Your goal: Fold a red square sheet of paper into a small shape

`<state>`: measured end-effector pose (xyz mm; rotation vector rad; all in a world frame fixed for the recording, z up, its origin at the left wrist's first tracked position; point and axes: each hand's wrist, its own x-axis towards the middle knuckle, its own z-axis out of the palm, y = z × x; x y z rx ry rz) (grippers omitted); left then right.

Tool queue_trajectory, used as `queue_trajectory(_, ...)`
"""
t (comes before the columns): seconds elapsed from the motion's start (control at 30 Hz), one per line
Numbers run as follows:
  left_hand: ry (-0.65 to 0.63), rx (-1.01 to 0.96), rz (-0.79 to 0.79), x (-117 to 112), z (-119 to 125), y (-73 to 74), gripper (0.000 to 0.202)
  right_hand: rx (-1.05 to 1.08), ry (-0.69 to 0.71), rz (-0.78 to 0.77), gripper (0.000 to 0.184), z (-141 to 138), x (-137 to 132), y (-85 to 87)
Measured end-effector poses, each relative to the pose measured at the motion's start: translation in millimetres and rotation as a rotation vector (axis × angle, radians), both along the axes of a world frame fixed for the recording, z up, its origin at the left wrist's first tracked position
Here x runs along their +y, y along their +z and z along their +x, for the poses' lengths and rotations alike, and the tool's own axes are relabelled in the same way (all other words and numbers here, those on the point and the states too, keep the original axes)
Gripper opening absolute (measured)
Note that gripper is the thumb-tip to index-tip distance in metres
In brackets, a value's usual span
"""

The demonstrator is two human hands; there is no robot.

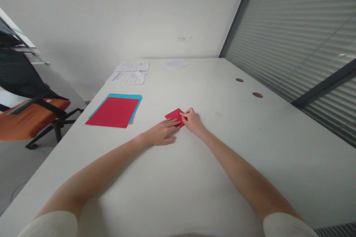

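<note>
A small piece of folded red paper (174,113) lies on the white table between my hands. Fingers of my left hand (162,132) rest stretched out across its near left part, with the thumb apart on the table. At the paper's right corner, my right hand (193,121) pinches its edge between thumb and fingers. Both hands cover part of the paper, so its full folded shape is hidden. To the left lies a stack of larger sheets, a red sheet (114,112) on top and blue sheets (125,96) showing beneath it.
Printed papers (128,77) lie at the table's far left, and another printed sheet (175,65) is near the wall. Two round holes pierce the tabletop (222,100) on the right, beside a window with blinds (292,33). An orange office chair (36,113) stands left of the table.
</note>
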<state>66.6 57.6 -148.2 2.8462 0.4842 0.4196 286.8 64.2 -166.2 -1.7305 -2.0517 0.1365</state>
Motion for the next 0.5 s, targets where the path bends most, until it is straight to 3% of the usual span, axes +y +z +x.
queue_trajectory(0.23,-0.006,0.006,-0.015,0.7,-1.0,-1.6,0.042,0.004,-0.043,-0.021,0.028,-1.4,-2.9,9.1)
queue_trajectory(0.33,-0.013,-0.008,-0.018,0.7,-1.2,-1.9,0.041,0.011,-0.033,0.047,0.027,2.4,-14.7,18.5)
queue_trajectory(0.5,0.002,-0.021,-0.018,1.2,-0.8,-4.6,0.042,-0.087,0.213,0.131,0.024,6.6,-52.3,26.0)
